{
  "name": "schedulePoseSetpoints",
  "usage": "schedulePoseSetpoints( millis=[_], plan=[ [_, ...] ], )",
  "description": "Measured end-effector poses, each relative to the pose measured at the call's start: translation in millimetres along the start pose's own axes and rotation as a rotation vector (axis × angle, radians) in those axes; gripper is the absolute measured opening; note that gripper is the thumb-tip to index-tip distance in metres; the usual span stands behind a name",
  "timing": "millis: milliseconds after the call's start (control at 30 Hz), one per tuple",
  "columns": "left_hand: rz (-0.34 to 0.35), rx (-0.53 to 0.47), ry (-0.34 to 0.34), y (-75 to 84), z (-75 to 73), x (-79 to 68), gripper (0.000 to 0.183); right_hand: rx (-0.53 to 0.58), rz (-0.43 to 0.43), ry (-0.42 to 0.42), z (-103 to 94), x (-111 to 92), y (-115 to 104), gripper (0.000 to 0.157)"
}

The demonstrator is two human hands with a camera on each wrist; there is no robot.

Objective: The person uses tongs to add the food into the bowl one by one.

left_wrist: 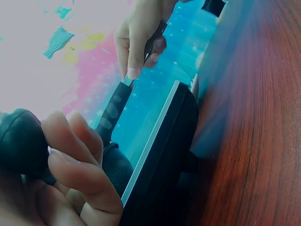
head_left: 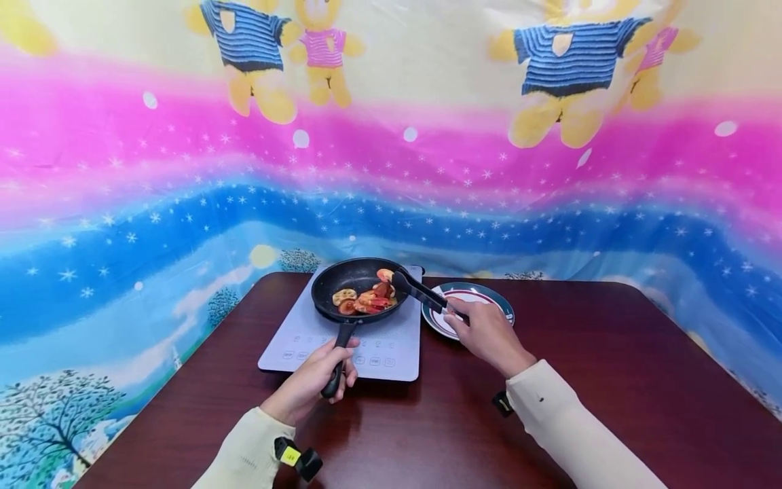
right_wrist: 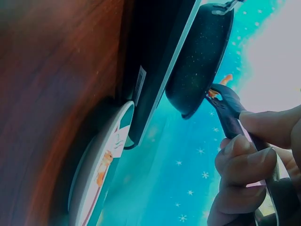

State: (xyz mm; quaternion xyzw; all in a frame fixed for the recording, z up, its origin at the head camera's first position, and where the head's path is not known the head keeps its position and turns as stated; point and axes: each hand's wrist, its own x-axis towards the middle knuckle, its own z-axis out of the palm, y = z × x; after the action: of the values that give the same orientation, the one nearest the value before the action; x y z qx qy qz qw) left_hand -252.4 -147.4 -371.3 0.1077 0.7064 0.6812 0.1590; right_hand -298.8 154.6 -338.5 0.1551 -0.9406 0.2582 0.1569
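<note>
In the head view my left hand (head_left: 307,379) grips the handle of a black frying pan (head_left: 339,278), its fingers curled round it. The handle's rounded end (left_wrist: 21,141) shows large in the left wrist view. Cooked food (head_left: 370,301) lies in the pan, including a lotus root slice (head_left: 345,296) and reddish pieces. Over the pan's right side, my right hand (head_left: 489,333) holds black tongs (head_left: 421,291). An orange-red food piece (head_left: 385,274) is at their tips, also seen in the right wrist view. A round plate (head_left: 508,305) stands beneath and beside my right hand.
The pan sits on a white induction cooktop (head_left: 400,353) with touch controls along its front. Dark reddish-brown table (head_left: 427,435) surrounds it. A colourful cloth (head_left: 427,170) with bears and snowflakes hangs behind the table. Each wrist wears a small black camera (head_left: 299,459).
</note>
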Motion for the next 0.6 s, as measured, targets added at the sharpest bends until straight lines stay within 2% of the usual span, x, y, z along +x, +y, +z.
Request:
schedulePoseSetpoints(
  millis=[333,433,600],
  plan=[
    [0.006,-0.011,0.007,-4.7,1.0,2.2,0.048,-0.064,0.050,-0.008,11.1,10.0,-11.8,0.030],
    [0.011,-0.010,0.010,-4.7,0.4,1.9,0.048,-0.087,0.094,0.002,12.2,13.2,-19.3,0.035],
    [0.016,-0.011,0.011,-4.2,-0.8,1.5,0.048,-0.096,0.172,-0.029,12.5,18.5,-30.7,0.041]
  ],
)
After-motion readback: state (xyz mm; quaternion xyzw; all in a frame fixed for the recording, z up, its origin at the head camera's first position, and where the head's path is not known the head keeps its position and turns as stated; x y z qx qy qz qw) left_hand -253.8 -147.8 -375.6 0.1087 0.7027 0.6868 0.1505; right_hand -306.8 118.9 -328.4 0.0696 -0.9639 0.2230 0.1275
